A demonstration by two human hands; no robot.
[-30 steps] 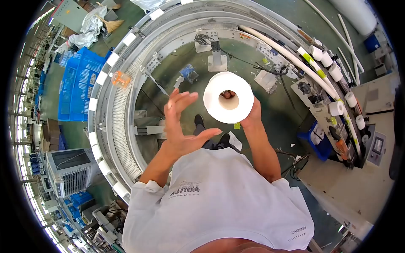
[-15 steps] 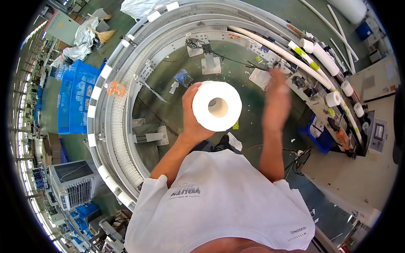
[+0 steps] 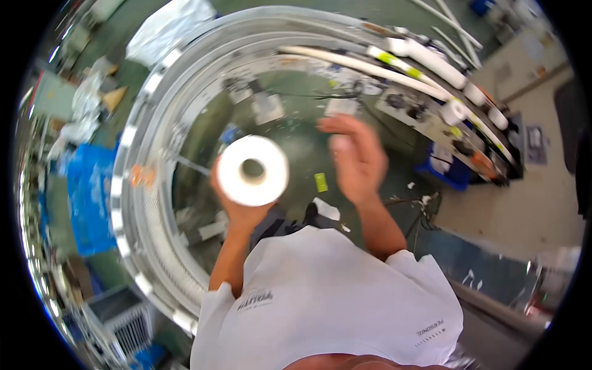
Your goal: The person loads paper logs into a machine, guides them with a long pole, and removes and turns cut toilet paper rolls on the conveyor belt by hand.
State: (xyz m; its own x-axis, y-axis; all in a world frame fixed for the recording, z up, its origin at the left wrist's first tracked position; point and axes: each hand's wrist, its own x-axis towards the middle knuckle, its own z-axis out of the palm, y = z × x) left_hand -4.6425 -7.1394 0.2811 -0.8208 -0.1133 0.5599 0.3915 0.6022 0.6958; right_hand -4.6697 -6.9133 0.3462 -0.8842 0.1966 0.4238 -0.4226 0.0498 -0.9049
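Observation:
My left hand (image 3: 238,209) grips a white paper roll (image 3: 272,169) from its left side and underneath. The roll's round end, with a hollow core in the middle, faces up toward me, and it hides most of the fingers. To the right of the roll, apart from it, my right hand (image 3: 359,159) is raised with fingers stretched out and nothing in it. It is slightly blurred by motion.
A curved conveyor (image 3: 161,237) bends around my front and left, with an orange object (image 3: 143,176) on it. A blue crate (image 3: 89,206) stands beyond. At the right are long white tubes (image 3: 364,69), a smaller white roll (image 3: 454,112) and a blue bin (image 3: 443,174).
My view has turned and shifted. The held roll now appears further left and slightly lower. My right hand has come inward toward the roll, fingers extended.

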